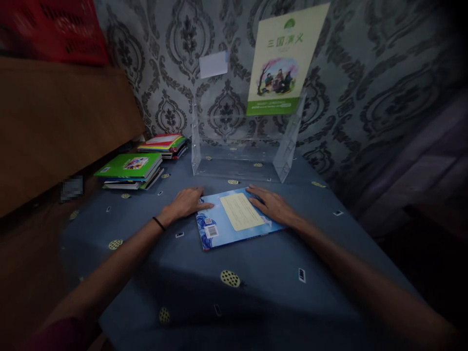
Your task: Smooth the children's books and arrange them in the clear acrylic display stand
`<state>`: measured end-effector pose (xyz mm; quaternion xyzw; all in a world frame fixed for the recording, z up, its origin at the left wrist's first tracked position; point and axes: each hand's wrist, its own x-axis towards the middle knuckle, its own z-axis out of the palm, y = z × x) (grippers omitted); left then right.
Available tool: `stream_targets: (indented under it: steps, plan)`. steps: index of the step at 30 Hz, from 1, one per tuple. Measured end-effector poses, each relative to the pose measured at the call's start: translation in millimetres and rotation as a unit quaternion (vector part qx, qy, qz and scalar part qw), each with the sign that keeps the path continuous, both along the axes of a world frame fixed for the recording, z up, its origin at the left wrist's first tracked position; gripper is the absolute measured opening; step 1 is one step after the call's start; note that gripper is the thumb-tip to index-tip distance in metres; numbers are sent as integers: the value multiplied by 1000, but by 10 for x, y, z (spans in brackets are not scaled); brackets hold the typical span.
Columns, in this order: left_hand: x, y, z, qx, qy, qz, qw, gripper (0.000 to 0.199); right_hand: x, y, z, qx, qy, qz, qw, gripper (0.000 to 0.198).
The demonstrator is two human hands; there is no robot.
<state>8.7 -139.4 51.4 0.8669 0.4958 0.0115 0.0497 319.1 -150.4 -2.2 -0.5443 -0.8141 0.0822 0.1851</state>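
Head view: the blue book [239, 214] lies flat on the table [270, 280], left hand [185, 202] at its left edge, can't tell if pinching, right hand [273, 205] spread loosely over the right. Probably light, bendy, kinda slick; opposite edges seem the best hold.

A blue book [239, 214] is laid on a patterned tablecloth [190, 287], its left edge touched by the left hand [186, 201] and its right side partly covered by the right hand [272, 205]. Beyond it a clear stand [197, 158] is placed, with a cream-and-green book [280, 63] seen at its upper right. Two book stacks [127, 168] are set to the left.
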Motion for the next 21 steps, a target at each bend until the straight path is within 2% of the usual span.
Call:
stream_targets:
  steps: [4, 8, 14, 18, 21]
  plan:
    - [-10, 44, -5, -43, -14, 6, 999, 62, 34, 85, 3, -25, -4, 33, 999, 57]
    - [0, 24, 3, -73, -18, 6, 997, 60, 49, 193, 22, -44, -5, 62, 997, 58]
    - [45, -112, -28, -47, -25, -22, 998, 57, -59, 328, 60, -35, -39, 94, 994, 51]
    - [120, -216, -60, -40, -12, -69, 997, 62, -211, 343, 93, -23, -70, 92, 993, 51]
    - [165, -257, -72, -36, -3, -105, 994, 56, -311, 316, 124, -20, -93, 97, 991, 53]
